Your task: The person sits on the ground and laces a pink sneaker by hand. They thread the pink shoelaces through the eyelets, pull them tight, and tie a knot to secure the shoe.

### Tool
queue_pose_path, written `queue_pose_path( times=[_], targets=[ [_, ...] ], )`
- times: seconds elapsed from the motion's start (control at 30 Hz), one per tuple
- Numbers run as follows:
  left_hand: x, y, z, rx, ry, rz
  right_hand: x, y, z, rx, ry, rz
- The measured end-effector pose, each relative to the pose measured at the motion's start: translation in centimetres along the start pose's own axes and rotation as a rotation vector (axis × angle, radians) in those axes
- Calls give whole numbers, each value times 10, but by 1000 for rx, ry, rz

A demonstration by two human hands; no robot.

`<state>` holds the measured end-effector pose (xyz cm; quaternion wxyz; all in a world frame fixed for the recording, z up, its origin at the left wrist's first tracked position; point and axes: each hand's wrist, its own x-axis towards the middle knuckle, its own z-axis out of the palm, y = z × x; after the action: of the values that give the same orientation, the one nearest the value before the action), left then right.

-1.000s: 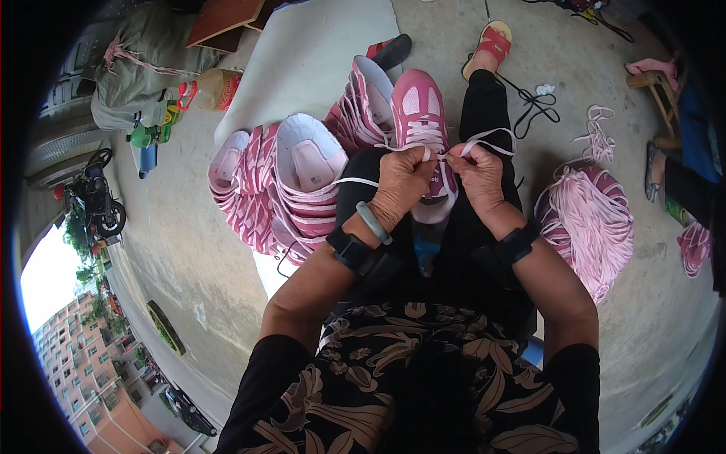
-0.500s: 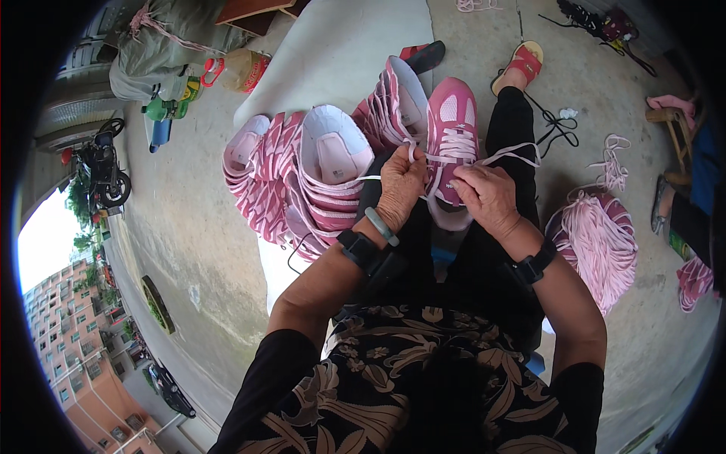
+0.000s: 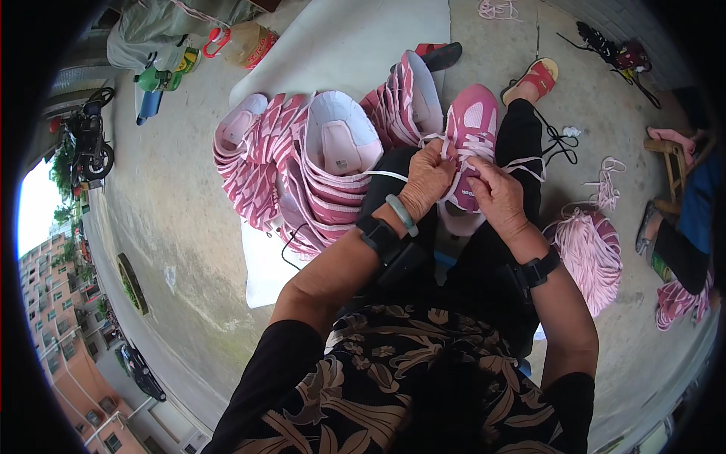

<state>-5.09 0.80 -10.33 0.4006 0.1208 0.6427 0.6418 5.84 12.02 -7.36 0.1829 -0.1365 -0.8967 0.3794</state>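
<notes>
A pink sports-shoe upper [image 3: 475,113], partly laced, lies over my lap with its toe pointing away from me. My left hand [image 3: 429,180] is closed in a pinch on the pale pink shoelace [image 3: 445,144] at the upper's left side. A length of that lace runs out leftward past my knuckles. Bent over the right eyelet edge near the opening, my right hand [image 3: 501,198] has thumb and forefinger against the upper. Another lace end [image 3: 528,162] loops out on the right, beyond this hand. What lies beneath my fingers is partly hidden.
Nested pink shoe uppers [image 3: 333,178] stand at my left on a white sheet [image 3: 340,45]. A thick bundle of pink laces [image 3: 586,257] lies at my right. A red sandal [image 3: 538,79] is on a foot ahead; another person's leg [image 3: 677,253] shows at far right.
The view has shifted slightly. My left hand has moved in closer to the eyelets and my right hand, and the lace stretched between them has shortened.
</notes>
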Motion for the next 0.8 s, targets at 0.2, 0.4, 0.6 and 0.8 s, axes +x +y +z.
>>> queue_pose_path(
  times=[0.2,0.4,0.6,0.8],
  targets=[
    [4,14,-1,545,192,105,3,6,4,142,-136,377],
    [-33,31,-6,645,-54,328,6,6,8,281,-37,259],
    [-31,19,-5,901,-8,425,7,-3,11,-52,-60,131],
    [-29,19,-6,817,23,444,3,-6,18,-135,-29,122]
  ],
)
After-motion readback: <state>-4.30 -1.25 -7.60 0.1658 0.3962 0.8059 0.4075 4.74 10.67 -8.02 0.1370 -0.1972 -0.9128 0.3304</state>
